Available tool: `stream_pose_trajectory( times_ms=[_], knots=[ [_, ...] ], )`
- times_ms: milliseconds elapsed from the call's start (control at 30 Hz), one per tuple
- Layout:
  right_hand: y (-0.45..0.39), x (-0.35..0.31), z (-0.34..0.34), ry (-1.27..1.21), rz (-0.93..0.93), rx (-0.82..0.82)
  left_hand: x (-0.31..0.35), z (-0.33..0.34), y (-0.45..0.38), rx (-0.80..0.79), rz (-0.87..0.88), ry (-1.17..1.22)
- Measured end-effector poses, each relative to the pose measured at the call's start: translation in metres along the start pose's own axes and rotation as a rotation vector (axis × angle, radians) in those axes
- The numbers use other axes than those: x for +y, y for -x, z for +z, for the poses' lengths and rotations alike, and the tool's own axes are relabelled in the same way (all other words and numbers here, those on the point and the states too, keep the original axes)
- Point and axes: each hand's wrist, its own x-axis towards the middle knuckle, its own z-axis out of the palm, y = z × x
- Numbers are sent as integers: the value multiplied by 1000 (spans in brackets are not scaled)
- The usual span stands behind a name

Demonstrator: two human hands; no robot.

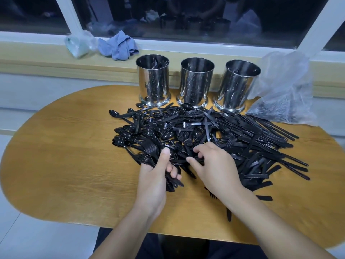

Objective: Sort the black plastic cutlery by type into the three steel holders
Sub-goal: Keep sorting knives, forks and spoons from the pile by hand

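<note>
Left hand (153, 176): grip clenched round a bundle of black cutlery (170, 181), thumb pressed on top, fingers curled under; handles poke out toward the person, fork heads fan out at the far side. Right hand (214, 165): grip loose, fingers spread and bent, fingertips (197, 149) touching pieces at the near edge of the pile; cannot tell if anything is pinched between them.

Cutlery pile (205, 131) lies mid-worktop, mixed: spoons mostly left, forks in the middle, long knives stacked roughly parallel on the right. All glossy black plastic.

Three steel holders stand in a row at the far edge of the wooden worktop (65, 165), just behind the pile: left holder (153, 81), middle holder (195, 82), right holder (237, 85). Dark pieces show inside the left one; contents of the others unclear.

Clear plastic bag (283, 90) beside the right holder. Blue cloth (117, 45) on the window sill.
</note>
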Motion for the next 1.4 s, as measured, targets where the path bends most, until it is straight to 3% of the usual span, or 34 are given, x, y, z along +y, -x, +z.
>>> stream_pose_trajectory(
  times_ms=[133, 333, 467, 600, 800, 1067, 1200, 1400],
  knots=[
    [-9, -4, 5, 126, -19, 1, -3, -6, 0, 6, 5, -66],
    [-11, -1, 6, 116, 42, -24, -5, -12, -2, -41, -34, -61],
    [2, -4, -10, -215, 58, -42, -7, -11, -4, -48, -24, -74],
    [32, -21, -27, -592, 64, -209, -9, -7, -5, -83, 11, -77],
    [47, -24, -23, -668, -4, -271, -13, 0, -1, -120, -11, -110],
    [39, -8, -23, -594, 15, -179, -11, 4, -2, -57, -20, -62],
    [14, 15, -23, -376, -20, -32, -12, 0, -3, -84, -76, 21],
    [-38, 47, -16, -77, -67, -47, -15, -3, 1, -95, -60, -89]
  ],
)
